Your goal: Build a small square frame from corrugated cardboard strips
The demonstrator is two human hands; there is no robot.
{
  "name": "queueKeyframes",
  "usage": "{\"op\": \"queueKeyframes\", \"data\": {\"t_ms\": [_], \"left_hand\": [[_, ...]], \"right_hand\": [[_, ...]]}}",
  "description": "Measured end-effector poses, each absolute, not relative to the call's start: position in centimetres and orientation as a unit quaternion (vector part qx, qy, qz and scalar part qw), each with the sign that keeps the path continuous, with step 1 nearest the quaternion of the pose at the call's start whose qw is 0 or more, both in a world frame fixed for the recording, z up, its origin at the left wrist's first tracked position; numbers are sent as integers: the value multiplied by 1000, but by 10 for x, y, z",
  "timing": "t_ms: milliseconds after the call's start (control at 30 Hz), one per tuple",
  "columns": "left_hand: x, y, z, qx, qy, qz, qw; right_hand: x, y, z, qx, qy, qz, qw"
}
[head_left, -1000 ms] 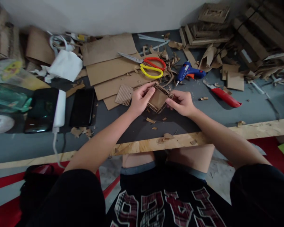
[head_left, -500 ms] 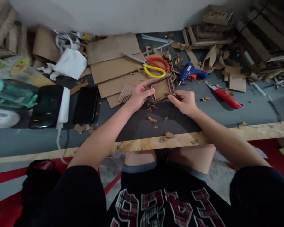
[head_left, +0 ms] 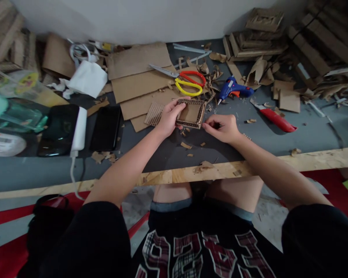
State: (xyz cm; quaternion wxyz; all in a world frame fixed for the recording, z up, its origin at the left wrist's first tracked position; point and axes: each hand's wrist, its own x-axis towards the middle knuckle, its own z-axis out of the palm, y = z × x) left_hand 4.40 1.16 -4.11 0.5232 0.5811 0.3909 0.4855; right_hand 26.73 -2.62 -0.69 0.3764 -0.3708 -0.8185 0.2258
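On the grey bench, a cardboard tray [head_left: 190, 114] is handled.
The left hand [head_left: 168, 117] grips its left edge; the right hand [head_left: 222, 127], fingers pinched closed, sits just right.

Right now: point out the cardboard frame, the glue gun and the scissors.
cardboard frame [head_left: 191, 113]: head view, on its flat brown centre panel.
glue gun [head_left: 235, 88]: head view, on the blue body.
scissors [head_left: 188, 83]: head view, on the yellow handle loop.

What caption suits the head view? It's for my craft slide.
Left hand grips a small cardboard frame; right hand beside it, scissors behind.
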Motion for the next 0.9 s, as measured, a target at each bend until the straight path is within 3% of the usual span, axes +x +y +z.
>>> {"op": "queueKeyframes", "data": {"t_ms": [467,600,900], "left_hand": [[49,8,-36,529,379,528,545],[51,7,-36,547,392,522,523],[47,-16,-30,728,394,511,232]], "right_hand": [[269,-24,-13,-372,-783,228,442],[269,-21,-15,-383,-782,259,419],[271,-18,-6,-377,-809,296,340]]}}
